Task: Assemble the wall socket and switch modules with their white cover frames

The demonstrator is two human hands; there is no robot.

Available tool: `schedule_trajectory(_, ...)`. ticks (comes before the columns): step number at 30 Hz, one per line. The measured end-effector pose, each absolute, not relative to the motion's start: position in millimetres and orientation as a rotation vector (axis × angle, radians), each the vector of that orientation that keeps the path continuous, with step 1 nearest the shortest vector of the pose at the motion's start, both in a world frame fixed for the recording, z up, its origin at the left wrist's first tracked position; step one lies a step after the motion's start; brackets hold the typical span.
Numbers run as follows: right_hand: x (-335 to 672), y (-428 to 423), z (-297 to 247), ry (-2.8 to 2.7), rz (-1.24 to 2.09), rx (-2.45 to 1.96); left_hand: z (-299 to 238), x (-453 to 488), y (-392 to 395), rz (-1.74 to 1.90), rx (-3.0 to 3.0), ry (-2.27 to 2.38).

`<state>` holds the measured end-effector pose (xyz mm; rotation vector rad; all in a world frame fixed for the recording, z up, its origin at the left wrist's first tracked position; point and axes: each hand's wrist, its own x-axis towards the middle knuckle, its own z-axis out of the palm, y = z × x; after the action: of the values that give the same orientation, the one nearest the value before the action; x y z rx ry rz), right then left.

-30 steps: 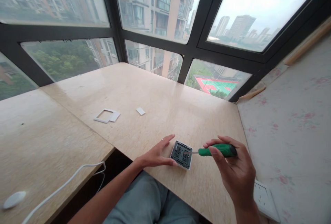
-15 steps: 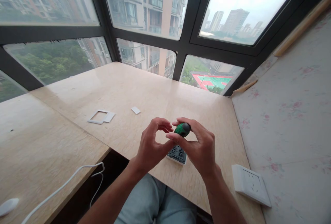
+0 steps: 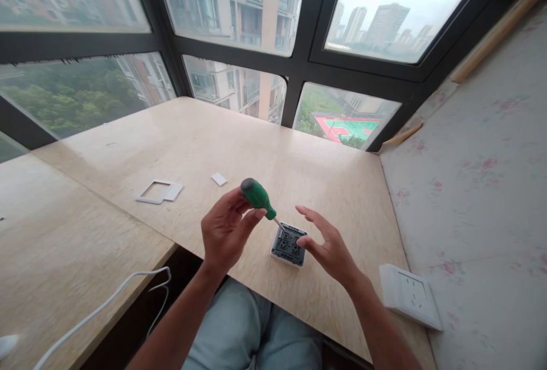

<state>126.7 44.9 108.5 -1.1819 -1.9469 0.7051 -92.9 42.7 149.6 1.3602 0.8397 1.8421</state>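
A green screwdriver with a dark cap is held in my left hand, pinched by the handle. It tilts so that its thin shaft points down to the right, the tip over or on the wall switch module. That module is a white-edged square with a dark inner face, lying on the tabletop. My right hand is open beside it, fingers apart and thumb by the module's right edge; whether the thumb touches it I cannot tell.
On the tabletop to the left lie a white square frame and a small white plate. A white cable crosses the lower left. A white socket box sits by the papered wall at right. Windows stand behind.
The screwdriver has passed from between both hands into my left hand, its shaft now angled down at the module. My right hand has let go and moved right, uncovering the module.
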Motion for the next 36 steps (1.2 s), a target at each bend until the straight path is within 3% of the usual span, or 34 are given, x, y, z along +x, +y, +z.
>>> schedule_trajectory(8,137.2,37.9,34.3,-2.139,0.793,-1.170,132.7,-95.3,51.9,1.779,1.238,0.893)
schedule_trajectory(36,136.7,37.0,23.3,-2.197,0.592,-1.073,110.4,-87.0,54.5,1.631,1.337,0.945)
